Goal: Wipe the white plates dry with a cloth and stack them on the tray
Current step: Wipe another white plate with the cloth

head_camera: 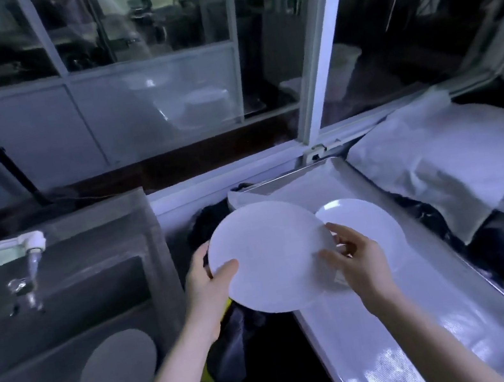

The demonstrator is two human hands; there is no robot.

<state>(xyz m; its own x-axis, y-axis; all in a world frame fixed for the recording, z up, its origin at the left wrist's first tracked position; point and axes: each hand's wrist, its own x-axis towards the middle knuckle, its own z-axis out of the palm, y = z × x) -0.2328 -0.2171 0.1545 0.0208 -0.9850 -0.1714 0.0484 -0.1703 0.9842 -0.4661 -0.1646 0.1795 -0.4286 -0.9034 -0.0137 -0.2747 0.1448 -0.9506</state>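
White held plate [268, 255], tilted, hangs over the near-left edge of the tray [390, 351], partly above the dark gap beside the sink [32, 330]. The left hand [205, 279] grips its left rim, thumb on the upper face. The right hand [354, 260] pinches the right rim with curled fingers. Neither hand holds a cloth.

Risks:
- A damp rim could slip from these edge grips and drop into the gap.
- Lowered off-centre or too fast, the plate could strike the tray plate [371, 223] just beside it and chip, or sit askew.

Count:
- Three plates: one held, one on the tray, one sink plate [118, 374].
- One tray.
- One tap [32, 260].
- White cloth [447, 163] lies heaped at right; the number of pieces cannot be told.
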